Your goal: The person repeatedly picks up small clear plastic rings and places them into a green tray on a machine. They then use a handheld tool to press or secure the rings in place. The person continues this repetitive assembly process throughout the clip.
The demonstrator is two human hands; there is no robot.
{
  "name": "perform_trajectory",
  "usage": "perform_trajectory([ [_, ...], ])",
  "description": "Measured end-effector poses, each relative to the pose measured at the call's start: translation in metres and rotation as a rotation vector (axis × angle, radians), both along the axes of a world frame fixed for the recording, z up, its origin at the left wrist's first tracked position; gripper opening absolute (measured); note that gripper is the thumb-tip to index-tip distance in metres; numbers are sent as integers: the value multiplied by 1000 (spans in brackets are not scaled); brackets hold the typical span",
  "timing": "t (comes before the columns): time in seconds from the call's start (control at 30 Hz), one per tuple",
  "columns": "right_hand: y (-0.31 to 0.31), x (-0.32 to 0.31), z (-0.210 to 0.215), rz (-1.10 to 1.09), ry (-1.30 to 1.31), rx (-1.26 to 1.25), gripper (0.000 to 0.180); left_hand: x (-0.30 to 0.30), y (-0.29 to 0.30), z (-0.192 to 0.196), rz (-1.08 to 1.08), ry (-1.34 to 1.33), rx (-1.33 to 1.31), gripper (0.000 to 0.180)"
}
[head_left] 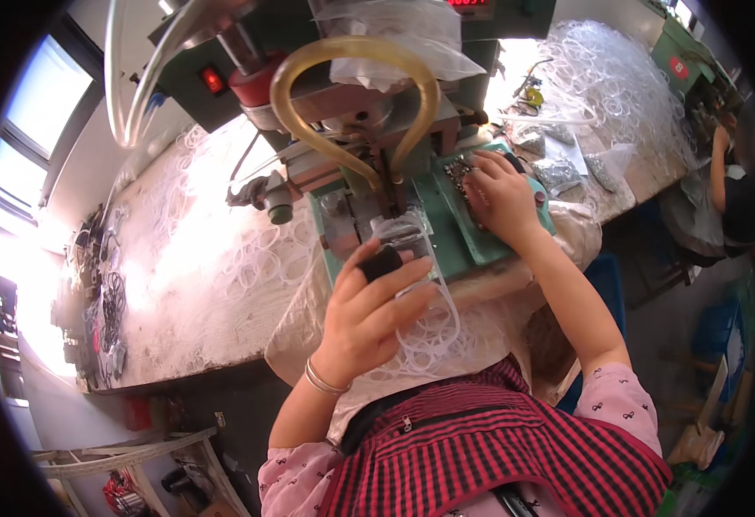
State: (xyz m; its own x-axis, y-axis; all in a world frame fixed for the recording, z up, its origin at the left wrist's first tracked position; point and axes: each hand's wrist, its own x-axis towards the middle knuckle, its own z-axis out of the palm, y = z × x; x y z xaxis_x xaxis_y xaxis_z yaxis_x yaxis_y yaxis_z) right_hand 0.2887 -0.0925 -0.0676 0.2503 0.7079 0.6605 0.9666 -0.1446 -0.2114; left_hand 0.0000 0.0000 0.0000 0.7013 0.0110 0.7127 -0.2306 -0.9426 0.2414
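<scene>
Left hand (369,314) grips a small black block (381,261) and a clear plastic ring (429,323) at the green machine's (446,233) front edge. Right hand (502,198) rests flat, fingers spread, on small metal parts (457,175). The ring appears light, limp and slippery; pinch its band.

Clear plastic rings (425,332) (thin, looped) dangle below the green machine plate (468,246).

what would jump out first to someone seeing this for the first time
The green bench machine at centre top, with a yellowish tube looping over it, draws the eye first. Below it the left hand holds thin clear plastic rings, a black cap on its thumb, while the right hand rests on the machine's green plate. More clear rings lie across the sunlit table at left.
</scene>
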Motion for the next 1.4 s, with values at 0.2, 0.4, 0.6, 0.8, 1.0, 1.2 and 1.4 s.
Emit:
perform_trajectory([
  [0.2, -54, 69, -1, -401, 686, -3, 22, -91, 16, -39, 545, -329, -297, 27],
  [0.4, -28, 17, 0, -300, 452, -55, 11, -138, 107, -73, 884, -576, -976, 18],
  [0.6, -19, -22, 10, -119, 480, 85, 10, -108, 138, -30, 825, -98, -477, 8],
  [0.8, -21, -21, 0, -118, 292, 160, 14, -82, 215, -72, 1034, 432, 72, 20],
  [1.0, -61, -27, 11, -242, 207, 168, 16, -79, 190, -97, 926, 249, -311, 30],
  [1.2, -56, -22, 17, -141, 206, 144, 12, -90, 145, -73, 596, -85, -1096, 25],
  [1.4, -12, -73, 64, 236, 585, 352, 12, -40, 80, -23, 428, -494, -1038, 19],
])
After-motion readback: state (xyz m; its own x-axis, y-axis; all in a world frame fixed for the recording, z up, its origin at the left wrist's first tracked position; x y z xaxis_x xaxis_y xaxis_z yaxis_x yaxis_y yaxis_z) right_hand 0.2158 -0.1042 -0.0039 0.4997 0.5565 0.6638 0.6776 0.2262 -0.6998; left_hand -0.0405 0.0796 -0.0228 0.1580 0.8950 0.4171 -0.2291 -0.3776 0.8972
